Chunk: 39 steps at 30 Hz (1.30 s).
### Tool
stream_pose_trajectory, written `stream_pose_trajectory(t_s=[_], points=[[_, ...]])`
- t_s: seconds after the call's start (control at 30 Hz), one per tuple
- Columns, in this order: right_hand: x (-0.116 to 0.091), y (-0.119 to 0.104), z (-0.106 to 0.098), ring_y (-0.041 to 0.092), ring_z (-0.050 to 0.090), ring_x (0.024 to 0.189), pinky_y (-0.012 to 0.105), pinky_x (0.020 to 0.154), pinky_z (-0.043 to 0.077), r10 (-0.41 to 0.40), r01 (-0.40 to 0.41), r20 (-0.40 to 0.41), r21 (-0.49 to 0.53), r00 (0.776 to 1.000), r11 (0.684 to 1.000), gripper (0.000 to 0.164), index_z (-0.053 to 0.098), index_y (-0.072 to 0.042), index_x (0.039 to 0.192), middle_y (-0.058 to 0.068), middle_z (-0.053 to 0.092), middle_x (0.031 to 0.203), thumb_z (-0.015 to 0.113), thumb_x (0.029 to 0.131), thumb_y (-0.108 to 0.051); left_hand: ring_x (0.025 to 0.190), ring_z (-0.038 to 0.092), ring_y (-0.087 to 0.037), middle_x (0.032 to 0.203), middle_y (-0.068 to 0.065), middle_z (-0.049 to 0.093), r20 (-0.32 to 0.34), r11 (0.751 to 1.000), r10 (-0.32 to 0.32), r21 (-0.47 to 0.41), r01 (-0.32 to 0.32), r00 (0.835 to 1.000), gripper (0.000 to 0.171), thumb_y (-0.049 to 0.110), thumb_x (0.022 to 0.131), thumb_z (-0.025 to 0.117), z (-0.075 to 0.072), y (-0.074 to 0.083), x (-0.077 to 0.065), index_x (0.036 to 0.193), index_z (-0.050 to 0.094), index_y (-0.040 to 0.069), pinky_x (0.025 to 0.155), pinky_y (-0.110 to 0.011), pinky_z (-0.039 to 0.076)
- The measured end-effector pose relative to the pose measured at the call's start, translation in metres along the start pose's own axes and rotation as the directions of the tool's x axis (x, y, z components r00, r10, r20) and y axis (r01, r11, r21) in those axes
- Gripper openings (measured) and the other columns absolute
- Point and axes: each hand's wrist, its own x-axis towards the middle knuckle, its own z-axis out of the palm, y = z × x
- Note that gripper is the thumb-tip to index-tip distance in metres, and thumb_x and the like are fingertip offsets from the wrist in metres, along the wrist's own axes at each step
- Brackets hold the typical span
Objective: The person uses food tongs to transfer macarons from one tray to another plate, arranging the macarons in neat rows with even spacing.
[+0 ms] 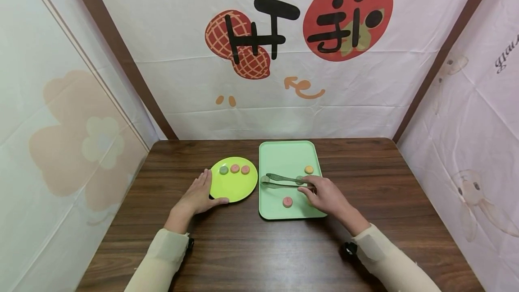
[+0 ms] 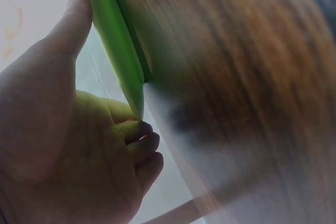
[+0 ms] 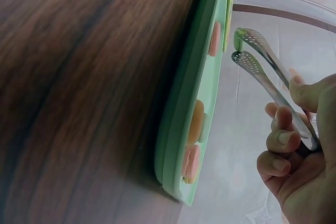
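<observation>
My right hand (image 1: 327, 196) holds a pair of metal tongs (image 1: 289, 179) over the light green tray (image 1: 284, 154). Between the perforated tips of the tongs is a green macaron (image 3: 238, 43), held above the tray's left edge. On the tray lie a yellow macaron (image 1: 309, 170), a pink macaron (image 1: 287, 202) and others partly hidden by the right hand and tongs. With fingers straight and thumb spread, my left hand (image 1: 198, 196) touches the left rim of the yellow-green plate (image 1: 233, 191). One green macaron (image 1: 224, 170) and two pink macarons (image 1: 234, 168) sit on that plate.
Plate and tray stand side by side, a narrow gap apart, on a dark wood-grain table (image 1: 259, 247). A printed white cloth (image 1: 186, 80) hangs behind the table's back edge, and more cloth hangs at both sides.
</observation>
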Motion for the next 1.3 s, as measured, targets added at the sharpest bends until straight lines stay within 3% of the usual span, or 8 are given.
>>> stream_pose_trajectory(t_s=[0.37, 0.57, 0.9, 1.3], points=[[0.009, -0.006, 0.007, 0.001, 0.061, 0.073, 0.029, 0.066, 0.056, -0.029, 0.029, 0.006, 0.0, 1.0, 1.0, 0.03, 0.076, -0.002, 0.123, -0.002, 0.077, 0.096, 0.076, 0.103, -0.024, 0.164, 0.007, -0.046, 0.175, -0.033, 0.002, 0.0, 1.0, -0.001, 0.011, 0.001, 1.0, 0.131, 0.07, 0.093, 0.072, -0.001, 0.0, -0.001, 0.166, 0.002, -0.013, 0.134, -0.057, 0.013], [0.015, -0.01, 0.013, 0.005, 0.067, 0.078, 0.03, 0.068, 0.057, -0.031, 0.031, 0.019, 0.009, 0.999, 0.999, 0.033, 0.075, -0.002, 0.125, 0.002, 0.079, 0.104, 0.075, 0.104, -0.028, 0.164, 0.007, -0.046, 0.175, -0.033, 0.003, -0.004, 1.0, -0.001, 0.009, 0.001, 1.0, 0.131, 0.07, 0.093, 0.072, 0.0, 0.001, -0.001, 0.166, 0.003, -0.013, 0.134, -0.056, 0.013], [0.027, -0.014, 0.024, 0.0, 0.053, 0.066, 0.025, 0.06, 0.051, -0.06, 0.059, 0.034, 0.024, 0.998, 0.998, 0.032, 0.076, -0.001, 0.123, -0.002, 0.074, 0.093, 0.074, 0.105, -0.028, 0.164, 0.009, -0.046, 0.175, -0.034, 0.004, -0.01, 1.0, 0.005, 0.011, -0.005, 1.0, 0.13, 0.069, 0.093, 0.073, -0.001, 0.001, -0.002, 0.166, 0.004, -0.014, 0.134, -0.057, 0.013], [0.041, -0.027, 0.041, 0.002, 0.059, 0.071, 0.025, 0.058, 0.051, -0.035, 0.035, 0.018, -0.013, 0.999, 0.999, 0.031, 0.077, -0.007, 0.121, -0.002, 0.076, 0.095, 0.075, 0.104, -0.033, 0.164, 0.007, -0.045, 0.176, -0.033, 0.003, -0.005, 1.0, 0.0, -0.001, 0.0, 1.0, 0.131, 0.07, 0.093, 0.073, -0.001, 0.0, -0.002, 0.167, 0.003, -0.013, 0.134, -0.057, 0.013]])
